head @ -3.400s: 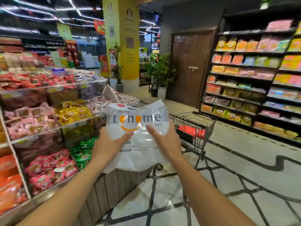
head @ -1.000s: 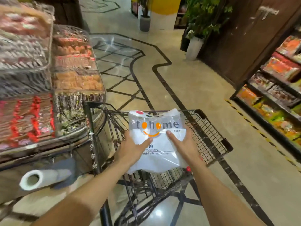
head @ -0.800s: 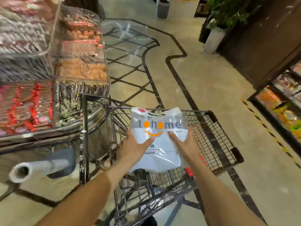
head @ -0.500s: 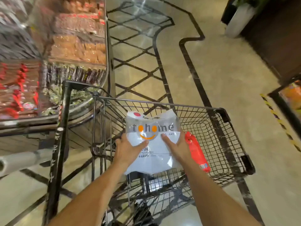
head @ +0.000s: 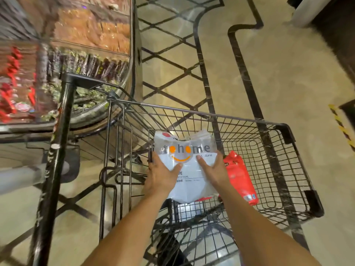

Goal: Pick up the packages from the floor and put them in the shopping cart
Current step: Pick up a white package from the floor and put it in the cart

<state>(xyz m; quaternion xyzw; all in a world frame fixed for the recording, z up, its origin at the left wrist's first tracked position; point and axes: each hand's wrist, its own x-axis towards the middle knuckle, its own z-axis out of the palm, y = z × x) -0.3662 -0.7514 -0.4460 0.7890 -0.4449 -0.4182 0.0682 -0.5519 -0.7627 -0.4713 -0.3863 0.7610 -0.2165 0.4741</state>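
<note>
A white plastic package [head: 189,169] printed "tohome" with an orange smile is low inside the black wire shopping cart [head: 211,116]. My left hand [head: 161,173] grips its left edge and my right hand [head: 213,169] grips its right edge, thumbs on the front. A red package [head: 240,179] lies on the cart's floor just right of the white one, partly under it.
A snack display stand [head: 76,54] with clear bins stands at the left, close against the cart's left side. A black post [head: 55,160] and a roll of plastic bags [head: 28,175] are at the near left. Patterned floor [head: 269,73] stretches ahead.
I have walked up to the cart with the white package held in both hands and lowered it from above the rim down into the basket beside the red package.
</note>
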